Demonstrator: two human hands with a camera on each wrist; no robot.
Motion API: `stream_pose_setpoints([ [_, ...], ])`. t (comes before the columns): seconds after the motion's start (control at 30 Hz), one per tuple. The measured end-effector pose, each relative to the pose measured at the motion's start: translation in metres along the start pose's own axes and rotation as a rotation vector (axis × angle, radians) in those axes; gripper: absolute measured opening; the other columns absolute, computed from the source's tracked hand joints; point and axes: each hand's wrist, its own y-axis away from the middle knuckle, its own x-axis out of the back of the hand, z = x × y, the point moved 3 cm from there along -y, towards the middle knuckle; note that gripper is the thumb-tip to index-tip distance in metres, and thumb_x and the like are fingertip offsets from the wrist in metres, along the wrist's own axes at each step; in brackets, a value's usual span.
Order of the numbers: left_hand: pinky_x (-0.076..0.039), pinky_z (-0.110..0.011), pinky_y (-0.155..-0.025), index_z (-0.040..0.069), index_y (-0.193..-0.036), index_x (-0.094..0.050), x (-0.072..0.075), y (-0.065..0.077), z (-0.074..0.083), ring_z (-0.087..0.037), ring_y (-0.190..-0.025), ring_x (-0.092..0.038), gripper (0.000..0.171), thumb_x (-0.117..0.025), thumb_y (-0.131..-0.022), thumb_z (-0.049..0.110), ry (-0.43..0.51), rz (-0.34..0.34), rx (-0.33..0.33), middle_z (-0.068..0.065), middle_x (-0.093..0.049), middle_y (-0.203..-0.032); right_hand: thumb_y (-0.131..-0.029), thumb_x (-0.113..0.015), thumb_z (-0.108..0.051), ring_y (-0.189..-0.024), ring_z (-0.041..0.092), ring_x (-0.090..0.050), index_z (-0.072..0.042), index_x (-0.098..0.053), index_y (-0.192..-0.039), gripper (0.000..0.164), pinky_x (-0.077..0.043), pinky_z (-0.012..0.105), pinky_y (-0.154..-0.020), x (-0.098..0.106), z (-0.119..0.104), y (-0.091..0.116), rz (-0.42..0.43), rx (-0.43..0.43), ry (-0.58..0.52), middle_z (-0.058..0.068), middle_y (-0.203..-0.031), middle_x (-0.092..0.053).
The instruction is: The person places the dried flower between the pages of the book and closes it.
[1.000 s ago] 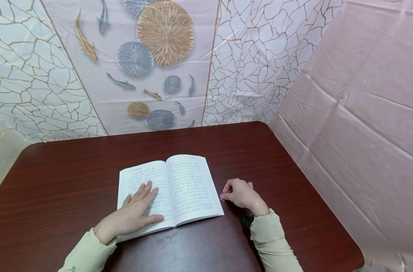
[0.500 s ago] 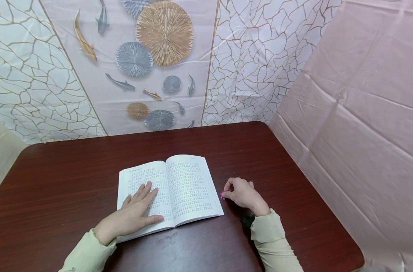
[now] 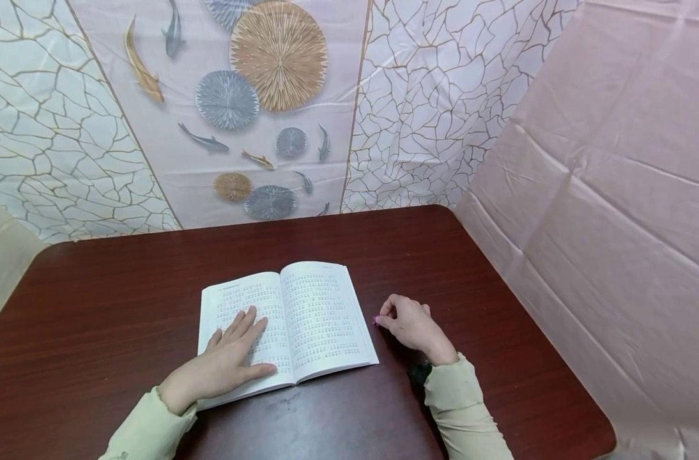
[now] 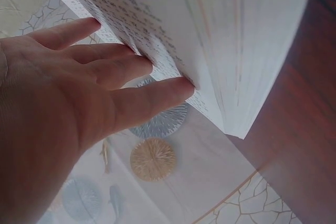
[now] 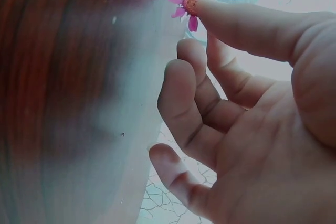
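An open book (image 3: pixel 321 313) with printed pages lies on the dark red-brown table. My left hand (image 3: pixel 220 367) rests on its left page with fingers spread; in the left wrist view the fingertips (image 4: pixel 184 85) press against the paper. Just right of the book, my right hand (image 3: pixel 413 324) pinches a small pink flower (image 5: pixel 184 6) between thumb and index finger. The flower has magenta petals and an orange-brown centre. In the head view only a bit of pink shows at the fingertips. The other fingers of the right hand curl loosely without holding anything.
The wooden table (image 3: pixel 125 287) extends around the book on all sides. A patterned cloth (image 3: pixel 292 134) with fish and round motifs hangs behind its far edge. A plain pinkish cloth (image 3: pixel 602 223) hangs along the right side.
My right hand has risen slightly away from me in the head view, and the flower has turned and shifted up with it. The left hand and the book stay put.
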Motion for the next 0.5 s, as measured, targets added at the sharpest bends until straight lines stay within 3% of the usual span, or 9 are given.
stream_pose_setpoints([
  [0.5, -0.014, -0.076, -0.101, -0.001, -0.148, -0.035, 0.0006, 0.0009, 0.0001, -0.044, -0.145, -0.012, 0.086, -0.067, -0.088, 0.05, 0.014, 0.001, -0.001, -0.026, -0.014, -0.158, -0.091, -0.07, -0.022, -0.065, 0.012, -0.051, -0.016, -0.058, -0.086, 0.014, -0.027, 0.041, -0.084, -0.0003, -0.0101, 0.0001, 0.063, 0.057, -0.035, -0.005, -0.069, -0.055],
])
